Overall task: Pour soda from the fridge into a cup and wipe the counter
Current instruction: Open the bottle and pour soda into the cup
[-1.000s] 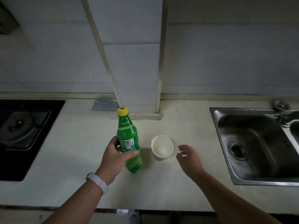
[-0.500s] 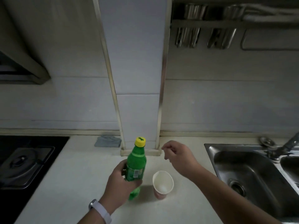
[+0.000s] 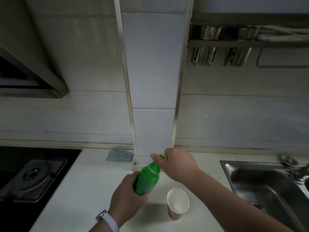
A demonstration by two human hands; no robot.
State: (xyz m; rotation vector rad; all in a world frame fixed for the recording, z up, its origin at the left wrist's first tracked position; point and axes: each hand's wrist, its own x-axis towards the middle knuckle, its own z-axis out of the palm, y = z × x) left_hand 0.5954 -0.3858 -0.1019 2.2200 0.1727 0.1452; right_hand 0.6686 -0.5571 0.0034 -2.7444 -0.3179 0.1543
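Around the lower body of the soda bottle (image 3: 147,180), left hand (image 3: 127,200) curled in a full grip, white wristband (image 3: 108,220) on the wrist below. At the bottle's top, right hand (image 3: 177,163) pinching the yellow cap (image 3: 161,156) between thumb and fingers, covering most of it. Bottle green, translucent plastic, tilted with the neck leaning up and to the right, cap on. Label and base hidden behind the left hand; liquid level hard to make out in the dim light.

Just right of the bottle and nearer the camera, white paper cup (image 3: 178,203) upright on the bench (image 3: 83,190), open mouth showing a white inside, reddish print on the outer wall too dark to read.

Behind the bottle, tiled pillar (image 3: 153,81); up and left of the bottle, grey cloth (image 3: 119,155) lying on the bench at the pillar's foot. Far left of the bottle, black gas stove (image 3: 33,178), cut off by the frame edge. Far right of the bottle, steel sink (image 3: 267,190) and tap (image 3: 299,171), both cut off too. High above the bottle to the right, wall rack (image 3: 234,42) with hanging metal utensils, blurred.
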